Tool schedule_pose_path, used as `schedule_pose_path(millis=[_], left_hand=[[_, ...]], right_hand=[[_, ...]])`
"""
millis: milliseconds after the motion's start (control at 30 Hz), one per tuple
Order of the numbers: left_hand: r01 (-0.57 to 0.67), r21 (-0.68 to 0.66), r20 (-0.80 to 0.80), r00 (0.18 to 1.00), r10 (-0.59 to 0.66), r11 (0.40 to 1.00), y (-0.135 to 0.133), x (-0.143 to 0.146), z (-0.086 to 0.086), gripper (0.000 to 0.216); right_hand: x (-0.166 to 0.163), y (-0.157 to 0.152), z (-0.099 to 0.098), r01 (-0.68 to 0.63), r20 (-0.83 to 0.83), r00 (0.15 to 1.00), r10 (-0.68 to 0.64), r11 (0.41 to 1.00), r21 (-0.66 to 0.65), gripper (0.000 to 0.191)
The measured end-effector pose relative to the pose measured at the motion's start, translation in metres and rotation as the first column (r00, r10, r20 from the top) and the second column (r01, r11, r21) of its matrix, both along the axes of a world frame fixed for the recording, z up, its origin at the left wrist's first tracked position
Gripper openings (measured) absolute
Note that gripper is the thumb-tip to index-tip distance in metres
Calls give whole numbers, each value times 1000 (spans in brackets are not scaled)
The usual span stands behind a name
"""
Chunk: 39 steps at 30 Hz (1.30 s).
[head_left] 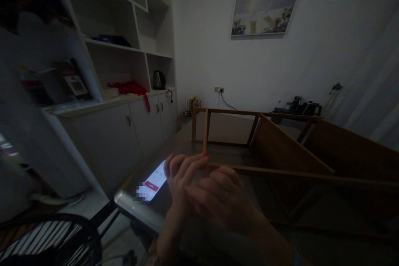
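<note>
My left hand [182, 174] is raised over the near edge of a glass-topped table [137, 205]. Its fingers are bent loosely to the right and hold nothing I can see. My right hand [222, 199], with a ring on one finger, lies against the left hand's palm and wrist with its fingers loosely curved. A lit phone [152, 183] lies flat on the table just left of my left hand, and neither hand touches it. Behind the hands a wooden frame [280, 145] of rails and panels lies on the table.
White cabinets and shelves [124, 124] run along the left wall, with a kettle [158, 80] and a red cloth [131, 88] on the counter. A dark wire chair [56, 237] stands at the lower left. A picture [264, 4] hangs on the far wall above a socket [219, 89]. The room is dim.
</note>
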<state>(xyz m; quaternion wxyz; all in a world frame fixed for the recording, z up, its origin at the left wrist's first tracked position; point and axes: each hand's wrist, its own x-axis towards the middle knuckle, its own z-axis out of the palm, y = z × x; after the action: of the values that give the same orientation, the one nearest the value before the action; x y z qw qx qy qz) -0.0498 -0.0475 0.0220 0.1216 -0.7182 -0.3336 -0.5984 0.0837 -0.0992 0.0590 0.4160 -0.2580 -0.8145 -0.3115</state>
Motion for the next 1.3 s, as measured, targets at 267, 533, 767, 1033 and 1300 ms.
schedule_pose_path(millis=[267,533,767,1033,1300], left_hand=[[24,-24,13,1000,-24,999,-2,-2,0,19],[13,-9,-5,1000,-13,1000,0,-2,0,17],[-6,11,7,1000,6,1000,-2,0,2,15],[-5,36,18,1000,4,999,-1,1,3,14],[32,30,7,999,-32,999,-1,-1,3,20]], right_hand=[[3,1,2,21,-2,1000,-21,998,63,11],[11,1,9,22,61,998,-28,995,100,15],[15,0,12,12,45,999,-16,996,92,9],[16,-4,19,25,54,998,-31,995,99,17],[22,-3,15,21,74,997,-26,997,68,11]])
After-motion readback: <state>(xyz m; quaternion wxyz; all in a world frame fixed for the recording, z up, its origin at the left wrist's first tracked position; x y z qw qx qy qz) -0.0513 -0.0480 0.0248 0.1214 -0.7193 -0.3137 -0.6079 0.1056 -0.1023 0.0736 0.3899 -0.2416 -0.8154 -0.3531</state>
